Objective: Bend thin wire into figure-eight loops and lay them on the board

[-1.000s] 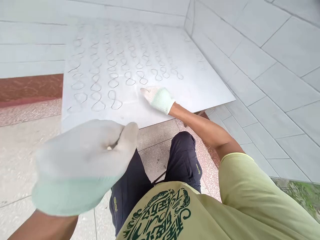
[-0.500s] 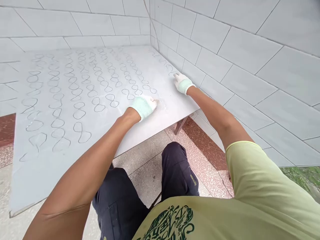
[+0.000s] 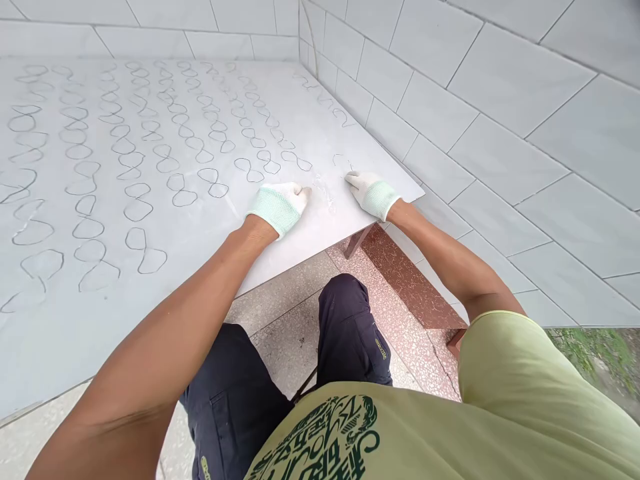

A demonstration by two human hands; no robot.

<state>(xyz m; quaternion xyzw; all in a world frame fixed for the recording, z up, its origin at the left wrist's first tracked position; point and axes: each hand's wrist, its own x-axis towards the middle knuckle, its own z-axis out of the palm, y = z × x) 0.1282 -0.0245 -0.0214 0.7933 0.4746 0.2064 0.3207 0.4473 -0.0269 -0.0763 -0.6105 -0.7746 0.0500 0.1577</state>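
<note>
My left hand (image 3: 281, 205), in a white knit glove with a mint cuff, is closed over the white board (image 3: 320, 237); whatever its curled fingers hold is hidden. My right hand (image 3: 369, 191), gloved alike, is closed in a pinch low over the board; what lies in it, if anything, is too small to make out. A short thin dark line (image 3: 351, 165) shows just beyond its fingertips. Between the hands lies a patch of small pale, shiny bits (image 3: 325, 191). Left of them run rows of thin dark figure-eight loops (image 3: 213, 183); I cannot tell if they are drawn or laid.
Several more thin curved lines (image 3: 343, 117) lie along the board's right side. Tiled walls (image 3: 445, 147) meet at the back corner, where a thin cable (image 3: 311, 33) hangs. A brown leg (image 3: 356, 244) stands under the board's front edge, above a speckled floor (image 3: 290, 353).
The view has tilted down and turned right. My right hand has come back along the board, toward me and nearer my left hand, its fingers now pinched. My left hand stays nearly in place.
</note>
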